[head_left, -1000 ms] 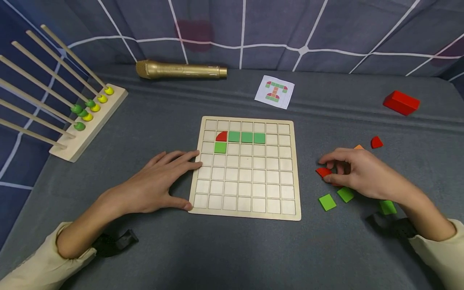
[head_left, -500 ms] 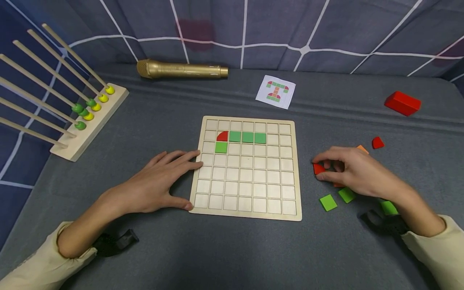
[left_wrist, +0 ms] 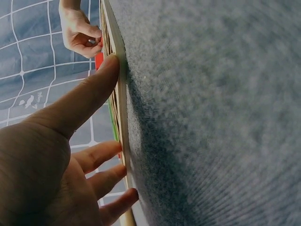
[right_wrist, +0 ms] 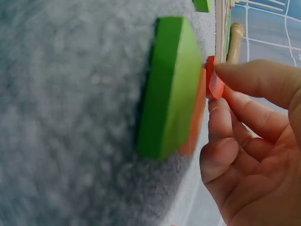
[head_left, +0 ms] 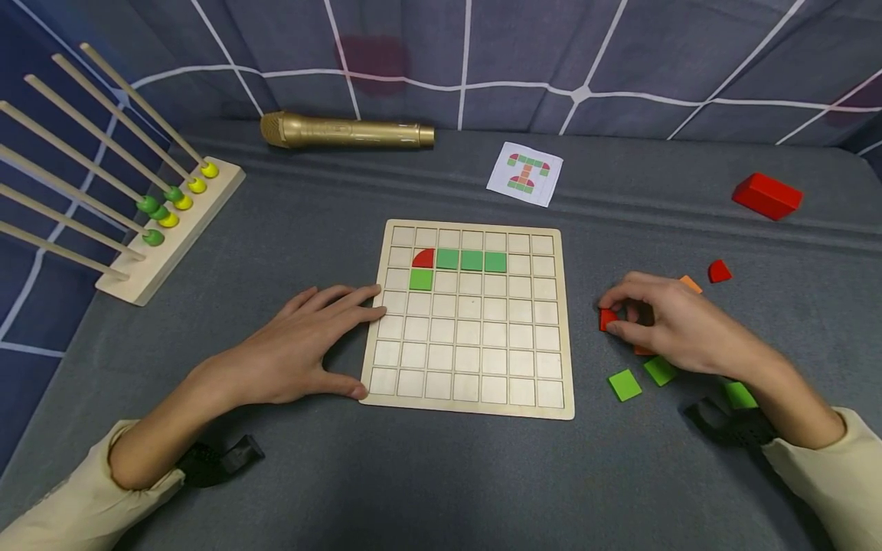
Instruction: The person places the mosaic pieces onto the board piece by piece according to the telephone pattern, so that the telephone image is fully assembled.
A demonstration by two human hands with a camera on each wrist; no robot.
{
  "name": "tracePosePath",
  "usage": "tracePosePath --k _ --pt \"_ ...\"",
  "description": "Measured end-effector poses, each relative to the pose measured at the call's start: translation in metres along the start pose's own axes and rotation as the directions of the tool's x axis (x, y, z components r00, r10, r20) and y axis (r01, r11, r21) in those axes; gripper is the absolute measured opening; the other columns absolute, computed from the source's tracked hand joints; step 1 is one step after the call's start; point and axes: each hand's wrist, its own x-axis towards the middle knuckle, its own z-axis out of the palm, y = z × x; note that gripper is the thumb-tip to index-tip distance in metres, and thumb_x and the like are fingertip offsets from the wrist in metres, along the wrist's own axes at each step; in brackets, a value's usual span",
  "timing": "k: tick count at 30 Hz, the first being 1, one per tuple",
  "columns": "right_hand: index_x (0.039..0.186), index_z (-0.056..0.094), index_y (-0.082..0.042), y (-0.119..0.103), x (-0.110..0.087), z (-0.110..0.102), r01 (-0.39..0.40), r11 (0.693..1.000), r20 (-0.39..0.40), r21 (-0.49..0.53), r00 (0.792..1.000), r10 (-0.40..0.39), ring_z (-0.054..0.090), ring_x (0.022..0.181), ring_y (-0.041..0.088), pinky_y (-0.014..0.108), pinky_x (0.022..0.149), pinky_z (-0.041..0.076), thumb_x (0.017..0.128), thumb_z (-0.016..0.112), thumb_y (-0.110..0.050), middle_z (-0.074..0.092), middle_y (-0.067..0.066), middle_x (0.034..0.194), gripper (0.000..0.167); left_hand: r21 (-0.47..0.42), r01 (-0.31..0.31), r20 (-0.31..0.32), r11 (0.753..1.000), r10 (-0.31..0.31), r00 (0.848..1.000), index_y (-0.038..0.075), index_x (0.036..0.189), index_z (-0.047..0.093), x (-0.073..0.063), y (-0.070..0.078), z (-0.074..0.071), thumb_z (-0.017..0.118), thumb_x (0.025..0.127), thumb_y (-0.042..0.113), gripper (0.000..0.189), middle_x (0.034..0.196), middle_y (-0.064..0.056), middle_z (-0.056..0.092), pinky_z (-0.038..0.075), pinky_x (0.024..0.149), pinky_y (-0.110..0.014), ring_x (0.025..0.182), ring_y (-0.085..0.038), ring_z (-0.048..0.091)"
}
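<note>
Your right hand (head_left: 667, 317) pinched 1 red piece (head_left: 607, 319) right of the board (head_left: 468, 333); your left hand (head_left: 292, 356), spread wide, touched the board's left edge. A light pinch seemed best.

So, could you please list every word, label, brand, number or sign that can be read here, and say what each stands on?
None can be read for certain.
White marking on the blue cloth, left wrist view: too blurred to read.
Paper card: a pattern of coloured shapes, with no readable words.
Grid board and gold microphone: no lettering can be made out.
</note>
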Motion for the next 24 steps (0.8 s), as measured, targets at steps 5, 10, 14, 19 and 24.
tracePosePath --k 5,10,14,19,24 --pt "0.105 0.069 -0.009 -0.0006 0.0005 -0.0007 -0.013 0.999 0.020 -0.036 1.000 0.014 0.049 0.075 0.006 0.019 0.059 0.041 0.079 0.082 -0.005 0.054 -0.007 0.086 0.029 -0.002 -0.002 0.002 1.000 0.002 1.000 0.016 0.152 0.040 -0.0004 -0.0004 0.0003 0.079 0.075 0.057 0.095 0.162 -0.003 0.021 0.011 0.112 -0.062 0.145 -0.029 0.020" --pt "0.102 0.069 -0.010 -0.0010 0.0005 -0.0017 -0.051 0.999 0.060 0.000 0.997 0.051 0.051 0.068 0.005 0.022 0.054 0.044 0.082 0.081 -0.006 0.052 -0.005 0.086 0.024 -0.002 -0.008 0.001 1.000 0.008 1.000 0.016 0.152 0.040 0.0005 -0.0010 0.0001 0.079 0.076 0.057 0.095 0.162 -0.002 0.020 0.011 0.112 -0.061 0.145 -0.030 0.020" --pt "0.100 0.068 -0.011 -0.0014 0.0010 -0.0016 -0.049 0.999 0.068 -0.002 0.996 0.049 0.052 0.062 0.003 0.023 0.051 0.045 0.082 0.080 -0.004 0.053 -0.005 0.086 0.023 0.000 -0.004 0.002 1.000 0.004 1.000 0.017 0.152 0.040 0.0006 -0.0006 -0.0003 0.079 0.076 0.057 0.095 0.162 -0.002 0.020 0.011 0.112 -0.061 0.145 -0.030 0.019" --pt "0.097 0.069 -0.014 -0.0003 0.0017 -0.0018 0.056 0.996 0.048 -0.071 0.997 -0.053 0.051 0.068 0.000 0.018 0.057 0.043 0.080 0.080 -0.002 0.054 -0.012 0.085 0.024 0.003 -0.005 0.000 1.000 0.005 1.000 0.017 0.153 0.039 0.0005 -0.0002 -0.0003 0.079 0.076 0.057 0.095 0.162 -0.002 0.020 0.011 0.112 -0.061 0.145 -0.029 0.020" --pt "0.098 0.069 -0.015 -0.0023 0.0058 -0.0009 0.111 0.991 0.024 -0.074 0.994 -0.110 0.051 0.072 0.000 0.016 0.061 0.042 0.081 0.079 -0.001 0.055 -0.014 0.086 0.025 0.006 -0.005 -0.001 1.000 0.005 1.000 0.017 0.153 0.039 0.0003 -0.0002 -0.0004 0.079 0.075 0.056 0.095 0.162 -0.002 0.020 0.011 0.112 -0.061 0.145 -0.029 0.020"
